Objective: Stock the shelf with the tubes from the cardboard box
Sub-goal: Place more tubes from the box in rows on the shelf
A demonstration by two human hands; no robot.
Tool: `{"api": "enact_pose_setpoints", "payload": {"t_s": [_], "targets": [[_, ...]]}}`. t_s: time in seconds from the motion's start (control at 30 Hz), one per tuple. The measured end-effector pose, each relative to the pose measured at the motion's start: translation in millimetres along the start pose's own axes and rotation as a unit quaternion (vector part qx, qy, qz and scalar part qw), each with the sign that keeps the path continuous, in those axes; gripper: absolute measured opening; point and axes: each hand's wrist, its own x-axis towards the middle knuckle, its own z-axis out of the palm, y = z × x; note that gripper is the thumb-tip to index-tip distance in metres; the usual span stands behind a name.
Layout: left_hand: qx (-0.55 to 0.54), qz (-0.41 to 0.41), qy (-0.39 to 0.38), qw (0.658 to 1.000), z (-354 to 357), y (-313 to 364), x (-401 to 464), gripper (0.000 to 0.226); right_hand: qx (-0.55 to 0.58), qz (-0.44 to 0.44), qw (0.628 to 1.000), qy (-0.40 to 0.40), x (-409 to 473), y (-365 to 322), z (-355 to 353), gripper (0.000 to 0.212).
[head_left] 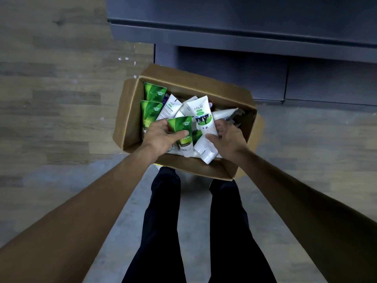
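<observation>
An open cardboard box [130,111] stands on the floor in front of my legs, filled with several green and white tubes. My left hand [161,135] grips a green aloe tube [180,129], thumb across its front. A white tube with a cow picture [203,123] is held by my right hand [228,137], fingers curled round its right side. Both tubes are raised slightly above the pile, caps pointing toward me. More green tubes [152,94] lie at the box's left side.
The dark grey base of a shelf unit [244,37] runs across the top of the view, just beyond the box. Wood-pattern floor [61,99] lies to the left and right. My dark trouser legs [163,221] stand below the box.
</observation>
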Motion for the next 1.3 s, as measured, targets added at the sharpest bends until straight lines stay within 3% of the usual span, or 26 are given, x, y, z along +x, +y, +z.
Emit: {"api": "enact_pose_setpoints", "payload": {"t_s": [0.2, 0.37, 0.5, 0.77, 1.3], "targets": [[0.058, 0.001, 0.013, 0.998, 19, -5, 16, 0.029, 0.046, 0.000, 0.999, -0.001, 2, 5, 1, 0.036], [0.178, -0.023, 0.037, 0.983, 28, 1, 21, 0.036, 0.057, -0.003, 0.998, -0.001, 1, 5, 1, 0.039], [0.224, 0.023, 0.088, 0.970, 30, -3, 13, 0.041, 0.114, 0.019, 0.993, 0.013, -2, 4, 4, 0.036], [0.127, 0.062, 0.094, 0.985, 13, 26, -34, 0.026, 0.200, 0.036, 0.979, 0.034, -28, -21, -29, 0.034], [0.047, 0.164, 0.073, 0.983, -38, 158, -138, 0.026, 0.210, -0.077, 0.972, 0.074, -112, -113, -163, 0.035]]}}
